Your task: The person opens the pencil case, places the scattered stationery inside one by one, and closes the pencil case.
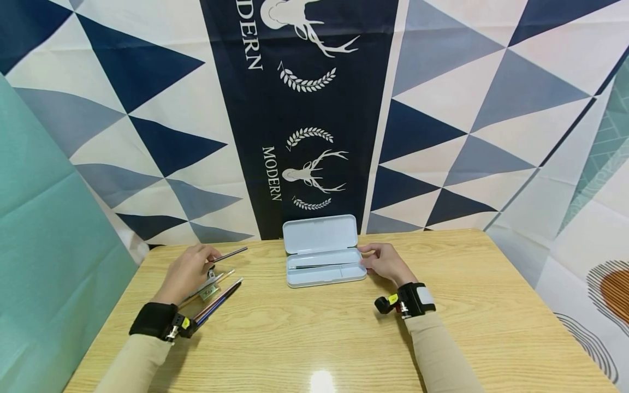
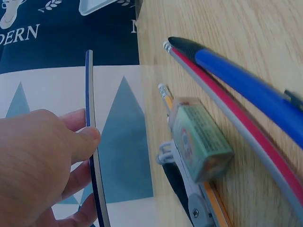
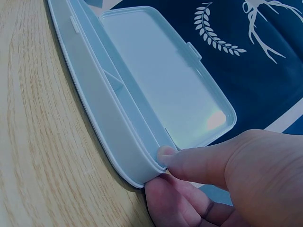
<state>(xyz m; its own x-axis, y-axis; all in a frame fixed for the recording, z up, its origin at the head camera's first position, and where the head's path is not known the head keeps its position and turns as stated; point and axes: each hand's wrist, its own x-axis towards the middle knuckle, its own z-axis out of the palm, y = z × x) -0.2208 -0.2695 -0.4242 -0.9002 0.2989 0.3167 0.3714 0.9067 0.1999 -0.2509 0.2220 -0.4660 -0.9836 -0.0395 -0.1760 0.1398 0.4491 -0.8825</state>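
Note:
My left hand [image 1: 184,273] pinches a dark blue and silver striped pencil [image 2: 90,94] between thumb and fingers, above the table's left side. Below that hand lie a boxy green eraser [image 2: 203,142], a grey hinged tool with a screw [image 2: 196,203], a yellow pencil [image 2: 165,94], a red and silver pencil [image 2: 227,104] and a blue pen [image 2: 251,85]. At the table's back stands an open pale blue pencil case [image 1: 326,281], its lid [image 1: 321,234] raised. One thin dark pencil [image 1: 314,266] lies inside. My right hand [image 1: 385,262] grips the case's right end, thumb over the rim.
The wooden table [image 1: 295,338] ends at the back against a patterned cloth [image 1: 324,109] with deer prints. A teal surface [image 1: 54,245] borders the left side. Dark straps with small cameras sit on both wrists.

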